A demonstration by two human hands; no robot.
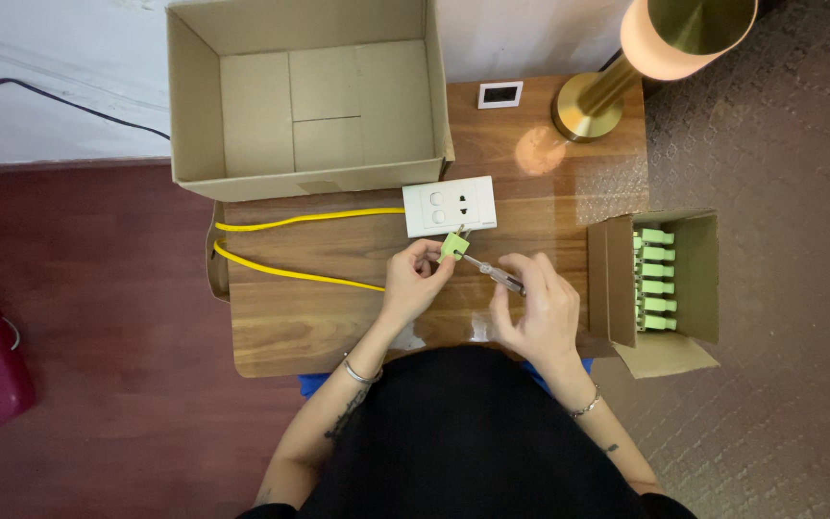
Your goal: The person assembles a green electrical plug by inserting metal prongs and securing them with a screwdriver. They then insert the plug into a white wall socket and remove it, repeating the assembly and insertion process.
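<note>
Head view, looking straight down on a small wooden tabletop (338, 317) at which a person sits. The left hand (413, 281) pinches a small green connector block (453, 246) between thumb and fingertips, its grip clenched on the part and raised just clear of the wood, so that the block's face is turned toward the tool. The right hand (538, 308) is closed around the clear handle of a slim screwdriver (497, 273), held low and slanted so that the tip meets the green block; the shaft bridges the gap between the two hands. The block sits just in front of a white wall-socket plate (450, 206), which lies flat on the tabletop, apparently close enough for the wiring to reach. A yellow cable (290, 221) runs from the plate's left edge, loops past the left end of the tabletop and returns toward the left hand; whether it enters the block cannot be told.

Containers: a large open cardboard box (194, 106) stands at the far left of the tabletop, its flaps raised and its floor bare. A smaller cardboard box (701, 279) rests on its side at the right edge, its mouth facing the person; inside, a neat stack of green connector pieces (655, 281) is within easy reach of the right hand.

Beyond, a brass lamp (593, 104) glows, and a small white-framed square (500, 94) lies beside its base.
</note>
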